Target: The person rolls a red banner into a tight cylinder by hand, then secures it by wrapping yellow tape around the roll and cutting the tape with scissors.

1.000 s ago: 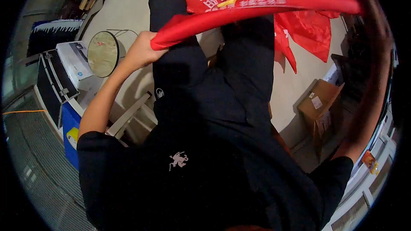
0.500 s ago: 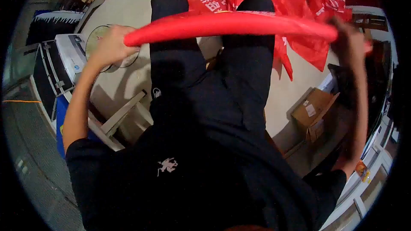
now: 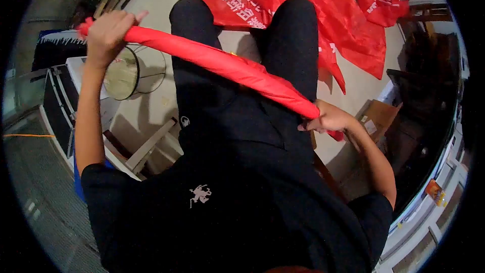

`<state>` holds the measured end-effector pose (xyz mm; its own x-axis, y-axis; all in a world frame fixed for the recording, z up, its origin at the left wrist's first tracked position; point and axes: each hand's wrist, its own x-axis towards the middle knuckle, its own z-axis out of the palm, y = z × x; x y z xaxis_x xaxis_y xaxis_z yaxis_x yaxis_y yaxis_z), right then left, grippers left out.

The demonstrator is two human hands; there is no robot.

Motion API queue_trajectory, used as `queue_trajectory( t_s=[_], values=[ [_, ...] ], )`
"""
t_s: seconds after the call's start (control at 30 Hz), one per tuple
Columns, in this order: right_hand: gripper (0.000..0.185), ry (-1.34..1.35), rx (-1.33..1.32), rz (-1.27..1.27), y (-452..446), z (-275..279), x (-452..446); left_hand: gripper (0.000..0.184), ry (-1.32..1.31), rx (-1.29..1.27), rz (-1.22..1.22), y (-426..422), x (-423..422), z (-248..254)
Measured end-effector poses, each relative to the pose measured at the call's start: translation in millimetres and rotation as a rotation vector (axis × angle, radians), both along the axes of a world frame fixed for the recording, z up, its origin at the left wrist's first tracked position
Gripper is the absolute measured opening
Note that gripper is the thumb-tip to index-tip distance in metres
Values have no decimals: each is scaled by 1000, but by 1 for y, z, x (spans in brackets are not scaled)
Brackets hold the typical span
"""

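A long red cloth (image 3: 212, 60), gathered into a narrow roll, stretches slantwise above my thighs. Its upper left end is wrapped in my left hand (image 3: 108, 35), with a short red tip poking out past the fist. At the lower right, my right hand (image 3: 331, 117) grips the other end close to my right thigh, and a small red tail shows below it. The roll looks thicker toward the right half. More red cloth (image 3: 348, 25) with white printed characters lies spread and crumpled on the floor beyond my knees.
To the left are a round disc-shaped item (image 3: 121, 73), a white box (image 3: 76, 65), a black case (image 3: 60, 103) and a wooden frame (image 3: 151, 144). On the right stand an open cardboard box (image 3: 381, 116) and a white rack (image 3: 429, 232).
The red roll has gone from level to slanted. My left hand has moved up and left; my right hand has come down and inward toward my thigh. Both keep their hold.
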<state>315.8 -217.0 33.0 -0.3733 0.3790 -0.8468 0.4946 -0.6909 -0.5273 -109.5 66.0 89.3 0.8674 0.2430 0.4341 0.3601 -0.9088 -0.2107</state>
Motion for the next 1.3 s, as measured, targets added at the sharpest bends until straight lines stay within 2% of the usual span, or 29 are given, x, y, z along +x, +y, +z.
queue_trajectory(
  t_s=[0.03, 0.1, 0.13, 0.17, 0.2, 0.23, 0.27, 0.3, 0.33, 0.37, 0.43, 0.5, 0.57, 0.6, 0.67, 0.7, 0.73, 0.8, 0.83, 0.87, 0.9, 0.97, 1.0, 1.07, 1.13, 1.2, 1.23, 1.27, 1.3],
  values=[
    [19, 19, 25, 6, 0, 3, 0, 15, 90, -98, 68, 3, -6, -13],
    [18, -93, 850, 171, -15, -50, 47, 18, 272, -318, 203, -6, -13, -40],
    [20, -482, 993, 232, -4, -31, 59, 18, 357, -436, 268, -16, -8, -55],
    [31, -881, 901, 458, 20, 5, 65, 18, 349, -568, 268, -25, -7, -76],
    [36, -1049, 939, 399, 32, 20, 79, 18, 343, -696, 265, -30, -3, -90],
    [39, -1066, 1269, 418, 39, 31, 99, 17, 304, -809, 269, -43, 9, -87],
    [41, -1164, 1299, 468, 47, 47, 119, 16, 268, -919, 273, -60, 21, -82],
    [45, -1264, 1326, 515, 54, 62, 139, 17, 269, -1141, 295, -71, 31, -80],
    [46, -1260, 1545, 570, 64, 95, 147, 19, 266, -1369, 317, -83, 39, -80],
    [47, -1232, 1668, 636, 73, 126, 158, 19, 271, -1376, 315, -95, 45, -81],
    [48, -1085, 1788, 472, 82, 151, 174, 29, 108, -1528, 19, -110, 60, -80],
    [49, -972, 1754, 250, 105, 173, 181, 36, 616, -1792, 343, -122, 70, -54],
    [54, -1000, 1762, 192, 114, 178, 182, 36, 600, -2164, 187, -146, 69, -57],
    [56, -1060, 1774, 244, 114, 174, 186, 36, 603, -2158, 176, -151, 67, -58],
    [61, -1155, 1771, 361, 112, 159, 190, 39, 627, -2256, -105, -154, 58, -62],
    [63, -1182, 1754, 417, 108, 148, 193, 39, 620, -2263, -104, -148, 47, -64],
    [66, -1194, 1721, 459, 105, 135, 193, 33, 310, -1690, 85, -141, 32, -67],
    [70, -1177, 1552, 522, 98, 104, 187, 29, 275, -1254, 291, -94, 25, -55],
    [73, -1162, 1446, 529, 93, 89, 170, 26, 167, -1066, 470, -85, 29, -36],
    [57, -1241, 1154, 496, 90, 84, 125, 23, 197, -817, 463, -69, 18, -34],
    [52, -1128, 1209, 455, 80, 62, 123, 20, 230, -568, 456, -55, 5, -32],
    [41, -913, 1180, 278, 69, 30, 95, 18, 77, -249, 328, -38, -5, -17],
    [42, -779, 1096, 220, 66, 16, 86, 18, 77, -248, 338, -32, -10, -15],
    [36, -648, 1079, 123, 56, 19, 46, 25, -6, -60, 303, -19, -19, -16],
    [43, -770, 1195, 175, 53, 8, 38, 31, 57, 9, 335, -15, -33, -20],
    [48, -966, 1289, 293, 63, 34, 50, 35, 131, -255, 402, -23, -47, -41],
    [44, -1010, 1447, 282, 67, 39, 61, 39, 75, -339, 381, -34, -41, -51],
    [40, -1054, 1607, 265, 73, 43, 73, 38, 141, -458, 423, -37, -44, -65],
    [39, -1159, 1638, 316, 81, 49, 80, 35, 232, -577, 504, -47, -38, -73]
  ],
)
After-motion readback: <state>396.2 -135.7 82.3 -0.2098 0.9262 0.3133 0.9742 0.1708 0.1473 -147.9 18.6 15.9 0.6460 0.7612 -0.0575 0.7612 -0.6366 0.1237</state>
